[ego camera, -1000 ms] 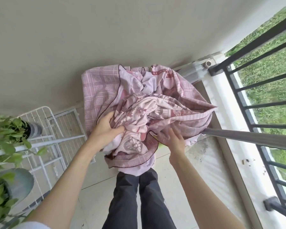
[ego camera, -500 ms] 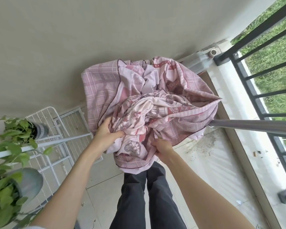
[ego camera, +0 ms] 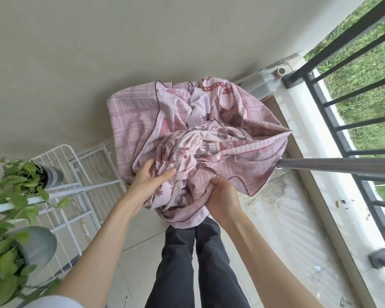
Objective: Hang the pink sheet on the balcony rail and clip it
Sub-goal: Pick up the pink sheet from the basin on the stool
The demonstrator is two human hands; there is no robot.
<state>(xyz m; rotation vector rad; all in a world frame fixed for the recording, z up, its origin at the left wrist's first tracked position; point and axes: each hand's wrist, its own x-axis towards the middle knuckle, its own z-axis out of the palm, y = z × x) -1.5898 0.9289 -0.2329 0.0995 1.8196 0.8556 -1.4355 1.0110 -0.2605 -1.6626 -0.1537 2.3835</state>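
The pink patterned sheet (ego camera: pixel 209 134) is bunched in a big heap in front of me, its far part draped over something hidden beneath. My left hand (ego camera: pixel 148 182) grips the crumpled folds on the heap's near left side. My right hand (ego camera: pixel 223 196) is closed on the sheet's lower front edge. A grey metal rail (ego camera: pixel 342 166) runs from the heap's right side off to the right. The black balcony railing (ego camera: pixel 333 107) stands beyond it. No clip is visible.
A white wire drying rack (ego camera: pixel 80 174) stands at the left, with potted green plants (ego camera: pixel 16 192) beside it. The beige wall (ego camera: pixel 120 52) rises behind the heap. My dark trouser legs (ego camera: pixel 193 263) are below. Grass lies outside the railing.
My right hand has closed from an open reach onto the sheet's lower edge. My left hand has shifted its grip on the folds, and the heap sits slightly higher and tighter.
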